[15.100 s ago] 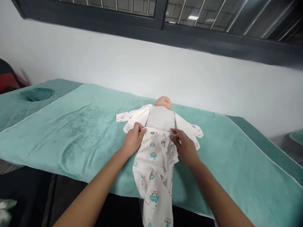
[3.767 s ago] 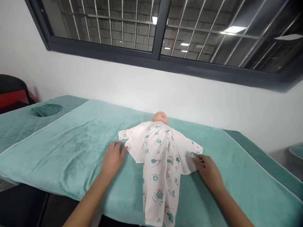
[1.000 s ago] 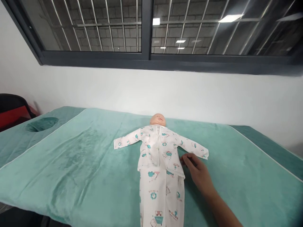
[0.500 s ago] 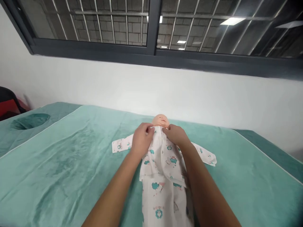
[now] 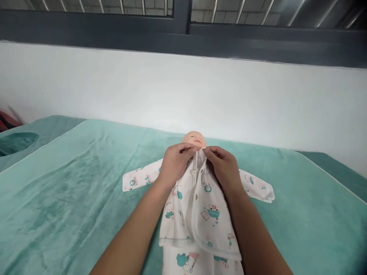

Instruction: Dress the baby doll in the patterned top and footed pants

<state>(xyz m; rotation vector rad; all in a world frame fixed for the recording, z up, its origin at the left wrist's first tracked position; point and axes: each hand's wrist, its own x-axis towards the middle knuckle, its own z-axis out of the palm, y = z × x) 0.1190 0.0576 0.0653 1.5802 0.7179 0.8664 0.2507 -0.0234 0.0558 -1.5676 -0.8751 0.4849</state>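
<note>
A baby doll [image 5: 195, 138] lies on its back, its head toward the wall. It wears a white printed baby shirt [image 5: 210, 194], sleeves spread to both sides, over matching printed trousers [image 5: 187, 261]. At the neck, my left hand [image 5: 177, 160] pinches one front edge of the shirt between thumb and fingers. My right hand [image 5: 223, 164] pinches the opposite edge close by, lifting it a little. Below the hands the front panels hang apart in a narrow gap, with a button [image 5: 194, 173] showing on the left edge. My fingers partly cover the collar.
A green plush cover [image 5: 86, 191] lies under the doll, with a round hollow [image 5: 18, 142] at the far left. Behind it rise a white wall [image 5: 129, 88] and a dark window frame [image 5: 114, 28] with metal bars. Something red [image 5: 8, 119] stands at the left edge.
Both hands have come closer together at the collar, raising the shirt's front edges. The front panels now part more visibly. The view has tilted down and nearer.
</note>
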